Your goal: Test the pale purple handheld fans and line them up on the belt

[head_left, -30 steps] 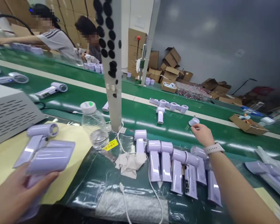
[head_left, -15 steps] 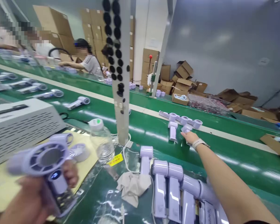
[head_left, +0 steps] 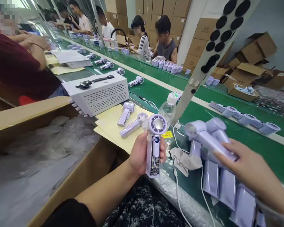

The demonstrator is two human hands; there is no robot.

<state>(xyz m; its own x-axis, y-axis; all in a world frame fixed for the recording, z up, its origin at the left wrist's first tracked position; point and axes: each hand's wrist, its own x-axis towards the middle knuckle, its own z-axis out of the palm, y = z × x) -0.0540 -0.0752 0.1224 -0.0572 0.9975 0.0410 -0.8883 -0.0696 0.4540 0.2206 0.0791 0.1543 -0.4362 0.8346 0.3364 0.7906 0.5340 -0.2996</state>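
My left hand (head_left: 140, 154) grips a lavender handheld fan (head_left: 159, 124) upright; its handle is open, baring a circuit board below a small lit display. On the right, my right hand (head_left: 242, 157) holds a lavender fan (head_left: 210, 142), blurred by motion, with another fan head just behind it. Beneath are several more fans (head_left: 227, 186) in a row. Two other fans (head_left: 133, 127) lie on yellow paper (head_left: 109, 121) to the left. A crumpled cloth (head_left: 186, 160) and a white cable (head_left: 177, 189) are between my hands.
A water bottle (head_left: 168, 108) stands by a slanted metal post (head_left: 203, 63). A grey vented box (head_left: 97, 94) is at left, above an open carton (head_left: 85, 176) of plastic bags. Fans lie along the green conveyor (head_left: 153, 88). Several people sit across and at left.
The view has swung left. My right hand has come back from the belt, now holding a fan. The fan in my left hand is now upright and nearer the middle.
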